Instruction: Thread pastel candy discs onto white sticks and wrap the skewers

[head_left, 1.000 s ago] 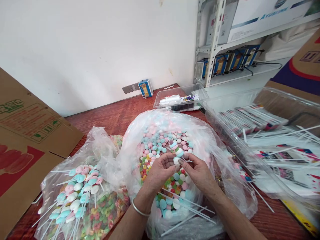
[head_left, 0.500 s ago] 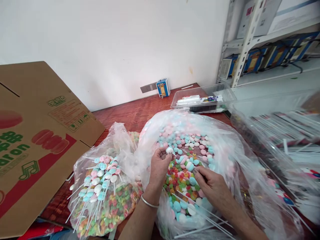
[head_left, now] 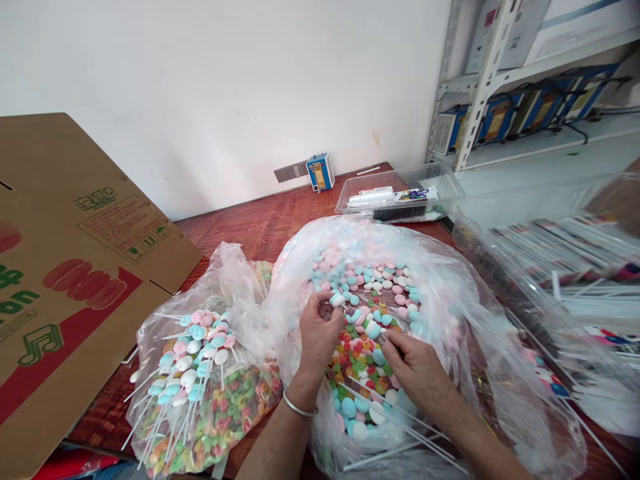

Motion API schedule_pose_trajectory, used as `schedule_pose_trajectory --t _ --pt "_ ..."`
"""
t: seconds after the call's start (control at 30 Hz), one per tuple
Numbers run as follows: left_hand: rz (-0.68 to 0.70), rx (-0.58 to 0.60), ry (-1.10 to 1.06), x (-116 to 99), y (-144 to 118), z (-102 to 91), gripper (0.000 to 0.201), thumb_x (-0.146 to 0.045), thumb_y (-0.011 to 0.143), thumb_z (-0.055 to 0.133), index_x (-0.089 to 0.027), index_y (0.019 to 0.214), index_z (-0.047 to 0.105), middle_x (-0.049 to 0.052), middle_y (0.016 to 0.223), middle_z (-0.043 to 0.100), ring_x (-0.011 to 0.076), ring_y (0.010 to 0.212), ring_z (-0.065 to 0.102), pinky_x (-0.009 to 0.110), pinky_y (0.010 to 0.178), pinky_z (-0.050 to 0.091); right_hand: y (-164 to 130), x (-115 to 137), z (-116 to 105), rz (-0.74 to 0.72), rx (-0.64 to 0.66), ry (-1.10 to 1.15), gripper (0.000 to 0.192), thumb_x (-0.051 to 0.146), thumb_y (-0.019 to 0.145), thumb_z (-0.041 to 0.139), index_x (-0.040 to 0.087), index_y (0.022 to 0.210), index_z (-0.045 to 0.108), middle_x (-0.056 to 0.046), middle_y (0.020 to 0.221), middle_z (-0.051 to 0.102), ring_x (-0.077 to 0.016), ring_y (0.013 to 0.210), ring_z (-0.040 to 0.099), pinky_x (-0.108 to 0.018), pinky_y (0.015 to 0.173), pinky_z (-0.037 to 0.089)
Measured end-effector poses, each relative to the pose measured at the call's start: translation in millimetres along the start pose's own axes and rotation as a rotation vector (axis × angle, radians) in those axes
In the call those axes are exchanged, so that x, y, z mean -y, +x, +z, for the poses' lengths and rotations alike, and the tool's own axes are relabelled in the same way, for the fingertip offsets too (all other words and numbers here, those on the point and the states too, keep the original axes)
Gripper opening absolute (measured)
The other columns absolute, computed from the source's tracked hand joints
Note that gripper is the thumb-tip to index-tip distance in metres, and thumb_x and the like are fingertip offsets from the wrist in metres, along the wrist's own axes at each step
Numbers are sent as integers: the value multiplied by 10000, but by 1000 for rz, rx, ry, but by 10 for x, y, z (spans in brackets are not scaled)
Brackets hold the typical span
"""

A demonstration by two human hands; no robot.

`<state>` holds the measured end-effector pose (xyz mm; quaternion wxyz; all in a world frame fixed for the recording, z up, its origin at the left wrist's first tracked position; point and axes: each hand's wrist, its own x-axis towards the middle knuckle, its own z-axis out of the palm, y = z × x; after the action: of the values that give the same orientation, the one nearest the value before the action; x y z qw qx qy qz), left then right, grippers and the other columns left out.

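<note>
Near frame centre, your left hand (head_left: 318, 333) pinches a pale candy (head_left: 337, 300); squeeze gently. Whether your right hand (head_left: 414, 363), lower right, grips anything, I cannot tell.

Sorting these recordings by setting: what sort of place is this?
Probably a small workroom or storeroom: a plastic bag of candy-like pieces, a printed cardboard box, and metal shelving.

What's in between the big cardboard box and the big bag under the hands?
In the head view, a smaller clear bag with colorful little rings, pastel candies on sticks, and some reddish table.
</note>
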<state>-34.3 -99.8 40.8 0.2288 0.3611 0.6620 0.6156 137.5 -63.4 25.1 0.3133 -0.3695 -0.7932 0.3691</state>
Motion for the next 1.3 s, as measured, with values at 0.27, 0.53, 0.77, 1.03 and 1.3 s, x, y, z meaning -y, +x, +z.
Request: schedule_pose_trajectory --t 0.27,0.53,0.77,1.03,1.3 --pt "-2 8 -17 21 -44 33 226 -197 732 663 -225 955 638 29 874 658 175 807 602 264 720 476 -13 54 24 51 46 13 338 338 907 379 223 593 425 19 550 499 -148 533 470 -253 526 330" --pt "13 6 -35 68 -64 91 193 -201 743 652 -236 932 643 18 881 663 181 833 612 285 770 486 -29 21 79 31 4 19 331 330 908 390 225 595 411 27 530 484 -139 504 453 -248 506 318" --pt "-41 15 -106 3 -102 101 176 -315 766 665 -218 900 608 12 827 637 170 798 606 267 732 480 -54 17 136 -5 -24 -1 322 313 933 396 223 626 434 23 569 516 -141 532 490 -249 527 349" --pt "-315 -6 -790 -209 -57 344 218 -393 803 615 -208 895 547 9 827 582 121 713 580 243 648 480 -106 39 175 -148 -97 -102 278 257 985 361 215 743 491 -5 686 558 -155 626 552 -258 589 401" --pt "-355 31 -792 -297 -108 410 292 -516 808 558 -230 825 499 12 790 541 140 682 543 273 616 478 -125 39 185 -263 -155 -260 254 208 991 342 223 780 484 -25 720 558 -163 646 568 -251 569 414"
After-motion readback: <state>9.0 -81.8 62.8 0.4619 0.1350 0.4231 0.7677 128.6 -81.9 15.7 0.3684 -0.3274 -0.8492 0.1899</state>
